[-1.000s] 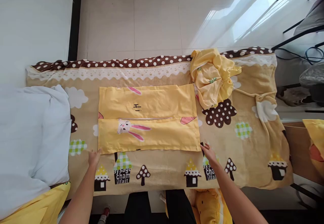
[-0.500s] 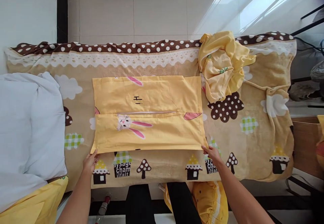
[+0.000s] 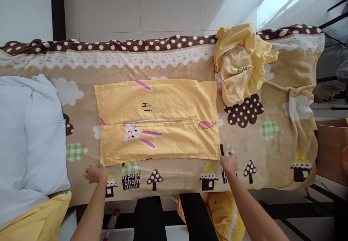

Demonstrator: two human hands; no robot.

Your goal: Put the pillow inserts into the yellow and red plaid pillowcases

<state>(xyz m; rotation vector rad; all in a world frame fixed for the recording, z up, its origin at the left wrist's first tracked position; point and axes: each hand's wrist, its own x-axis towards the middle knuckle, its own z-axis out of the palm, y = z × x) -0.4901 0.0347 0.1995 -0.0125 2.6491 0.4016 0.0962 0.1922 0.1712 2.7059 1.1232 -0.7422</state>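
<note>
A yellow pillowcase [image 3: 174,139] with a printed rabbit, pink ears and the word "Hi" lies flat on a patterned blanket [image 3: 174,181]. A long slit with a pale edge runs across its middle. My left hand [image 3: 95,174] is just outside the near left corner, its fingers apart and pointing left, holding nothing. Beside the near right corner is my right hand [image 3: 229,163], low over the blanket, with loosely parted fingers and no cloth visible in them. Its fingertips are partly hidden.
Crumpled yellow fabric [image 3: 239,66] lies at the back right of the blanket. White bedding [image 3: 29,135] covers the left end, with yellow cloth [image 3: 38,215] below it. Under the near edge are a yellow plush item [image 3: 227,215] and a bottle [image 3: 111,223].
Both hands have let go of the pillowcase's near corners. My left hand has turned outward; my right hand has shifted slightly right. The view has moved a little.
</note>
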